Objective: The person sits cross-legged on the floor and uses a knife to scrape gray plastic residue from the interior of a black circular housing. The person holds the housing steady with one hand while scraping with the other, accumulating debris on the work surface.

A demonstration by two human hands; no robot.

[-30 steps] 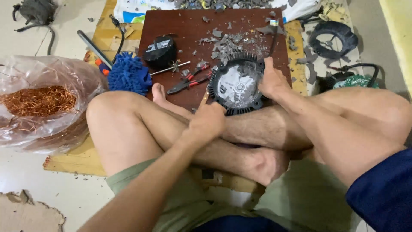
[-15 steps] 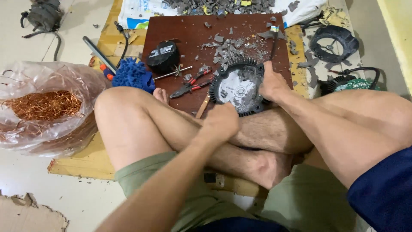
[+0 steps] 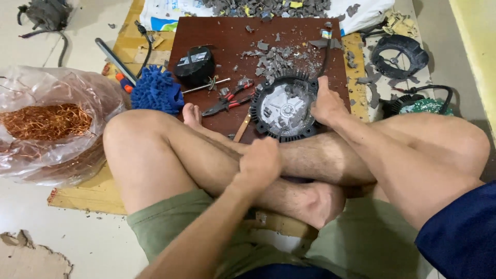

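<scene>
With the right hand (image 3: 326, 103) clamped on the right rim of the round black finned plastic housing (image 3: 283, 107) on the dark brown board (image 3: 222, 36) past the crossed shins, and the left hand (image 3: 260, 163) fisted around a wooden-handled tool (image 3: 242, 128), a slip could likely drive the tool into the bare legs or skid the housing among the grey plastic shards (image 3: 276, 59).

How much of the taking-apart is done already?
Done: copper wire fills the plastic bag, and broken grey bits litter the board. In hand: the right hand steadies the round black part; the left hand rests on a shin. Left: another black ring waits beside the board.
</scene>
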